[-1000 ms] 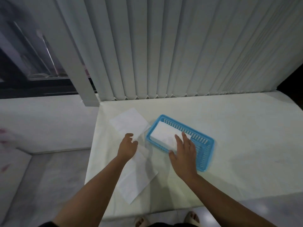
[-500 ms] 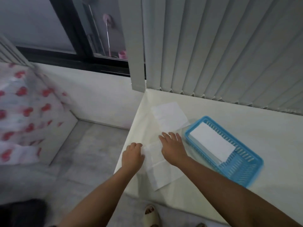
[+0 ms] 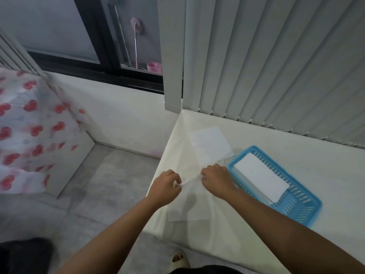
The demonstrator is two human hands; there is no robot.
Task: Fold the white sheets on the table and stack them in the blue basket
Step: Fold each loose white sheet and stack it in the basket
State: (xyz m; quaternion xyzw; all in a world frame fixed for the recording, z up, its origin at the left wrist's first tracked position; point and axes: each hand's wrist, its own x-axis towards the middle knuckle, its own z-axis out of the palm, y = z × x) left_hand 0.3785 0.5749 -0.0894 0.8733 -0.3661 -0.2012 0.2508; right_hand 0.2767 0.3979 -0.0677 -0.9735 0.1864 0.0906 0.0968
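Left grip (image 3: 165,186) pinches the far edge of the near sheet (image 3: 189,206), fingers curled round it. Right grip (image 3: 217,178) is closed on that same edge, just beside the blue basket (image 3: 296,206). The edge betw. them is raised off the desk (image 3: 286,143). The rest of the sheet lies flat toward me, at the desk's left front corner.

Step in hand, I reckon: first fold, far edge over to near edge. How I'd run it:
- Keep both grips level & equally apart so the edge stays taut, no sag in the middle.
- Carry it low, straight toward me. The sheet looks thin & limp, prob. flutters if lifted high.
- Match corners before letting go, then press along the crease w/ flat fingers.
- Watch the left side. The sheet sits close to the desk's drop-off, so a sideways tug could drag it over.
- Don't knock the basket w/ the right wrist.

Count:
- Loose sheets on desk: 2. One is the near sheet in hand, the other the far sheet (image 3: 209,143), flat & untouched nr the blinds (image 3: 276,66).
- In basket: 1 folded sheet (image 3: 260,175) showing on top. Can't tell if more lie under it.
- Baskets: 1.
- Grips: 2, both busy.
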